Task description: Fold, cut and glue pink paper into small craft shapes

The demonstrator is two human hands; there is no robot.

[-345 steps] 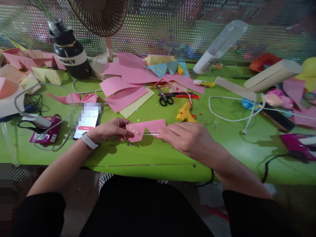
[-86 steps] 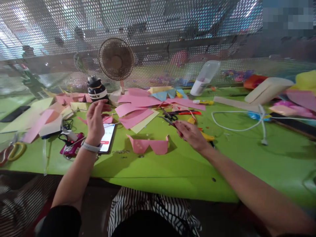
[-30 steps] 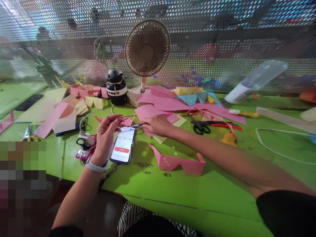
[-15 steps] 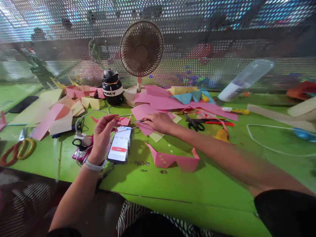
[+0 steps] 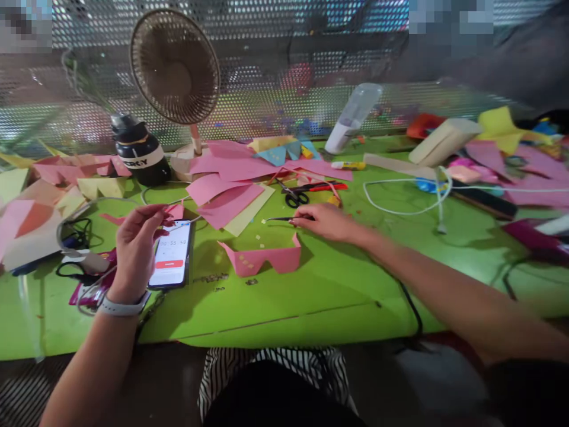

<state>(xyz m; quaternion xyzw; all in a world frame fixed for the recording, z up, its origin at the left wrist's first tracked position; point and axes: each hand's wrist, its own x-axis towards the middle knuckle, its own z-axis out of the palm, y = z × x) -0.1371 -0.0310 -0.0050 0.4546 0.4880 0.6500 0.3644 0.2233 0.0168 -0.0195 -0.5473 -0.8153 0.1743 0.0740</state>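
My right hand [image 5: 317, 220] is closed around dark tweezers [image 5: 280, 219], whose tips point left at a small pale yellow paper piece on the table. I cannot tell whether the tips grip it. Two more yellow bits [image 5: 260, 241] lie just below. Nearer me stands a pair of pink paper glasses [image 5: 262, 262], with yellow pieces on its left part. My left hand [image 5: 138, 246], wearing a watch, is raised with fingertips pinched together beside a phone [image 5: 171, 255] that shows a timer. Whatever those fingers hold is too small to make out.
Small metallic bits [image 5: 216, 277] lie left of the glasses. Behind are black scissors [image 5: 297, 197], pink paper sheets [image 5: 231, 163], a glue tube [image 5: 348, 166], a black bottle [image 5: 142, 157] and a fan [image 5: 175, 65]. White cables [image 5: 402, 212] loop across the right side.
My view has turned right. The tweezers in my right hand have moved away from my left hand, off the pink sheets, to a small yellow piece. My left hand stays pinched by the phone.
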